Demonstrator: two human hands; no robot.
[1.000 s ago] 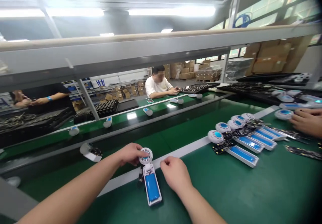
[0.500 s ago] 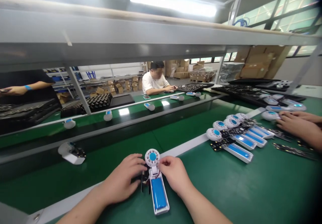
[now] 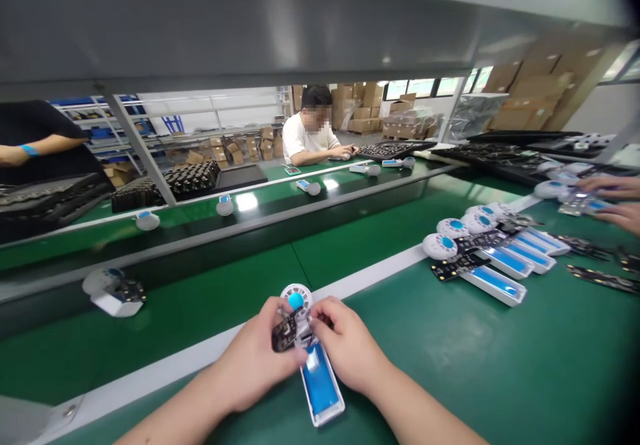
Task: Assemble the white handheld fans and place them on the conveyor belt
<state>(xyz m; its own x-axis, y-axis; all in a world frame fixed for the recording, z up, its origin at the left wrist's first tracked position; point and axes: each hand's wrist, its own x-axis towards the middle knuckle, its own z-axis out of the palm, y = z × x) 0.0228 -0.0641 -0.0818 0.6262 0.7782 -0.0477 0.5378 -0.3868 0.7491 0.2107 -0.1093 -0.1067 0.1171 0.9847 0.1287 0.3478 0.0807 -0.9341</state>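
Note:
A white handheld fan (image 3: 339,405) with its casing uncovered lies on the green bench in front of me. Its round head, with a blue centre, points away, and a blue battery (image 3: 321,388) fills the handle. My left hand (image 3: 250,361) is closed around a small black circuit board (image 3: 285,333) at the fan's neck, thumb over the battery's upper end. At the neck's right side, my right hand (image 3: 353,348) has its fingers pinched against the fan. Whether a wire is between those fingertips is hidden.
Several similar fans (image 3: 500,285) with circuit boards lie at right, near a co-worker's hands (image 3: 620,198). Loose boards (image 3: 600,277) are beside them. Another fan (image 3: 117,295) rests on the sunken green belt at left. Beyond, a person in white (image 3: 310,131) sits working. A grey shelf (image 3: 280,38) hangs overhead.
My left hand has closed on the circuit board and lifted it from beside the handle to the fan's neck. The view has tilted down; the co-worker's hands at right have moved apart.

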